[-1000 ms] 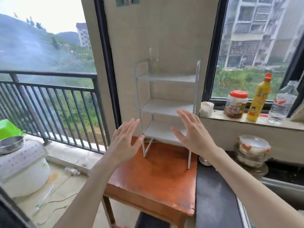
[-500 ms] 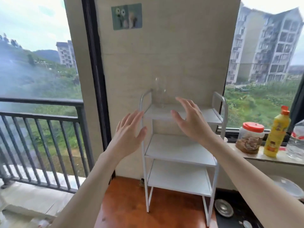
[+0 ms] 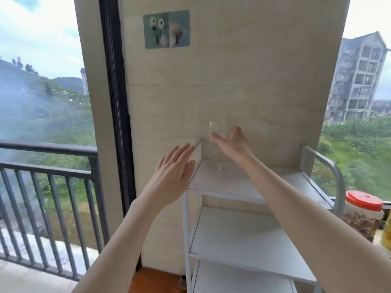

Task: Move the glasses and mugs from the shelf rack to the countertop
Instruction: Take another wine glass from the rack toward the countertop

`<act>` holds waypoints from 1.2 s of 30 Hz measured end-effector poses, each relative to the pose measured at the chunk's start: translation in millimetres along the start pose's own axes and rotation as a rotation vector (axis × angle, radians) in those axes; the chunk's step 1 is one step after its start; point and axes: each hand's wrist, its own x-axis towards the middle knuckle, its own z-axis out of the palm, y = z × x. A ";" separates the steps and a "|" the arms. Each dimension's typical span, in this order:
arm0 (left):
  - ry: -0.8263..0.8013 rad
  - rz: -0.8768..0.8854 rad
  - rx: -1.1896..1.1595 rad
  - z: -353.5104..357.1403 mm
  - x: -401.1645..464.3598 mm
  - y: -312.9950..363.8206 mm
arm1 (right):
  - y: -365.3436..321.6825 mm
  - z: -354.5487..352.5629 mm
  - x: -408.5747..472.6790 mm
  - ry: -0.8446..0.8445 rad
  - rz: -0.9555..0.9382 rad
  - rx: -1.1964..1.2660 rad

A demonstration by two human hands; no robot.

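A clear tall glass stands at the back left of the top shelf of the white shelf rack. My right hand is up against the glass's upper part, thumb across its front and fingers spread to its right; a firm grip is not visible. My left hand hovers flat, fingers straight, just left of the rack's top left corner and holds nothing. The two lower shelves in view hold nothing. No mugs are visible.
A jar with a red lid and the edge of a yellow bottle sit on the windowsill right of the rack. A dark balcony railing runs on the left. A wooden table carries the rack.
The view has tilted up and closer to the rack. My right hand has reached forward from mid-air to the glass on the top shelf; my left hand has risen beside the rack.
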 end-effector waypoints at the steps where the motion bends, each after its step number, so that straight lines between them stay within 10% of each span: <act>1: 0.001 0.004 -0.003 1.7 1.1 -1.3 | 1.6 3.2 3.1 -0.009 0.011 0.005; 23: 0.145 0.106 -0.183 -7.5 -46.8 64.7 | -8.6 -79.3 -103.9 0.315 -0.138 0.108; 36: -0.247 0.281 -0.377 62.6 -158.1 217.9 | 58.5 -235.1 -337.6 0.414 0.004 -0.018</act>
